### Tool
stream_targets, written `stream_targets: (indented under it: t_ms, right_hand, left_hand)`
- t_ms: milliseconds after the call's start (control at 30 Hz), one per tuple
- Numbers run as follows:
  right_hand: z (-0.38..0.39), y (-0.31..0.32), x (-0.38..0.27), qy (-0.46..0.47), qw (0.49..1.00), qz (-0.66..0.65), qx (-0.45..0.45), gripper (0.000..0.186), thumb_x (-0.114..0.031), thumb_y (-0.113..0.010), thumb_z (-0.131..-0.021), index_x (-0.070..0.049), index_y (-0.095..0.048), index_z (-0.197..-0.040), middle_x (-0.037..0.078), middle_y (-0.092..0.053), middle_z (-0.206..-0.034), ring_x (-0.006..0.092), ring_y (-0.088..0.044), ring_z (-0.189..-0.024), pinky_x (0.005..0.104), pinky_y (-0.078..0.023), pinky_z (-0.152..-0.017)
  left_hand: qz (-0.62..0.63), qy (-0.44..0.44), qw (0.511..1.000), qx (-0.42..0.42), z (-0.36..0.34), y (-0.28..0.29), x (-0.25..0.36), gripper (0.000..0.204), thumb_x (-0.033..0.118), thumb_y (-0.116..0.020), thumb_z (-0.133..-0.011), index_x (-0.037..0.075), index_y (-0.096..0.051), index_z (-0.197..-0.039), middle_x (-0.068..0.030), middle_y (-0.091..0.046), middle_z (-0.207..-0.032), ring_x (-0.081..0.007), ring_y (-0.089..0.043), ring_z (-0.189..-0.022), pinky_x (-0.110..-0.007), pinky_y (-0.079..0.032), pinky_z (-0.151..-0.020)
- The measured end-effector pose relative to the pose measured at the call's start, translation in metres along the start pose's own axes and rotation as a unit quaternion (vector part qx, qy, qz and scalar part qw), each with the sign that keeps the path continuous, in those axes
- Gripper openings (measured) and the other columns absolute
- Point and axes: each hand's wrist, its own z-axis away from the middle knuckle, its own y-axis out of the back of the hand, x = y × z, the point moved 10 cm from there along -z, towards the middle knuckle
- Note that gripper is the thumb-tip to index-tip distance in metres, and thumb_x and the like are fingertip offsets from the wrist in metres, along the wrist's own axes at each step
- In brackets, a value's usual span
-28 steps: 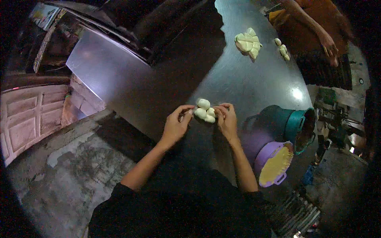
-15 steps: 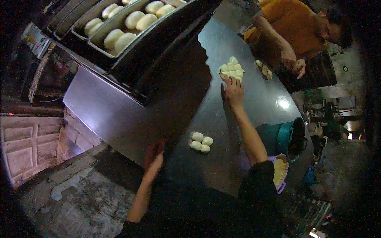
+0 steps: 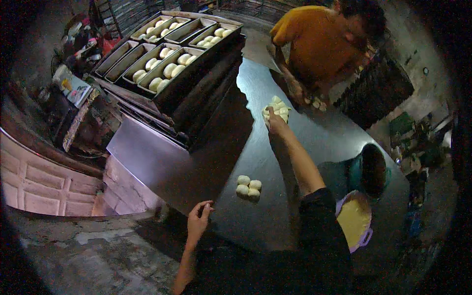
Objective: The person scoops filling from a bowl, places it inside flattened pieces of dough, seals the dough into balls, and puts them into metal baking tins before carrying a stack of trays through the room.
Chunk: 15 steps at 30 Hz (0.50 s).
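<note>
My right hand (image 3: 276, 124) reaches far across the steel table (image 3: 305, 147) and grips the near edge of a pile of pale dough pieces (image 3: 276, 109). My left hand (image 3: 199, 220) rests on the table's near edge, fingers loosely curled, holding nothing. Three small dough balls (image 3: 249, 187) lie together on the table between my arms. Across the table a person in an orange shirt (image 3: 314, 44) handles small dough bits (image 3: 314, 103).
Dark baking tins (image 3: 169, 66) with rows of shaped dough sit on a rack at the left. A teal bucket (image 3: 369, 169) and a purple bowl of yellow liquid (image 3: 354, 220) stand at the table's right. Concrete floor lies below left.
Both hands have left the three dough balls. My right arm stretched forward to the far dough pile and took hold of it, while my left hand dropped back to the table's edge.
</note>
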Motion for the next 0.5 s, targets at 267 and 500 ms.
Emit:
stream_targets:
  t_ms: [267, 500]
  right_hand:
    - [0.218, -0.024, 0.006, -0.11, 0.753, -0.593, -0.263, 0.044, -0.009, -0.058, -0.084, -0.005, -0.045, -0.125, 0.008, -0.061, -0.087, 0.0168, -0.06, -0.083, 0.0293, -0.048, -0.076]
    - [0.316, 0.057, -0.074, -0.089, 0.544, -0.822, -0.144, 0.056, -0.007, -0.057, -0.077, -0.004, -0.043, -0.131, 0.013, -0.059, -0.104, 0.0188, -0.055, -0.087, 0.0283, -0.047, -0.079]
  left_hand:
    - [-0.005, 0.064, 0.997, -0.045, 0.068, -0.038, -0.011, 0.026, 0.023, -0.054, -0.099, 0.004, -0.066, -0.112, -0.003, -0.07, -0.091, -0.0068, -0.057, -0.075, -0.023, -0.045, -0.066]
    - [0.004, 0.042, 0.989, -0.138, 0.099, -0.09, -0.029, 0.029, 0.025, -0.054, -0.099, 0.003, -0.066, -0.114, -0.0039, -0.07, -0.091, -0.0092, -0.062, -0.086, -0.025, -0.047, -0.07]
